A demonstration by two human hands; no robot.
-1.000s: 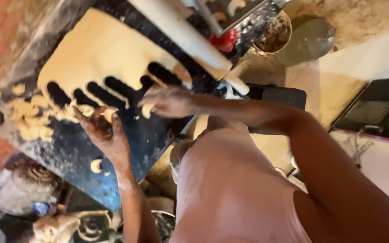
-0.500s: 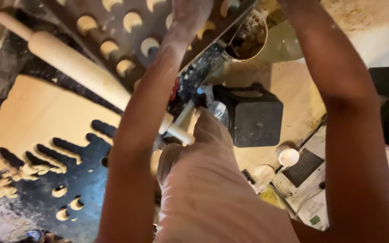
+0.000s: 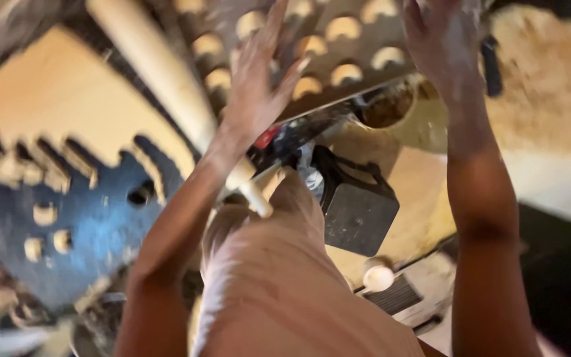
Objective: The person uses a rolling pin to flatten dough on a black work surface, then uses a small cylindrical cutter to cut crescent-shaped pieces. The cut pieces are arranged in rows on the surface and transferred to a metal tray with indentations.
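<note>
Both hands reach to the far side of the scene, over a dark baking tray that holds rows of small round dough pieces. The left hand is spread open with fingers apart, hovering over the tray's left part and grasping nothing. The right hand is also released, fingers extended over the tray's right end; whether they touch the tray cannot be told through the blur. The tray's long axis runs left to right, tilted slightly, with its near edge above a black box. A wooden rolling pin lies just left of the tray, its long axis slanting from far left to near right. Farther left lies a rolled dough sheet with cut-out notches along its near edge.
</note>
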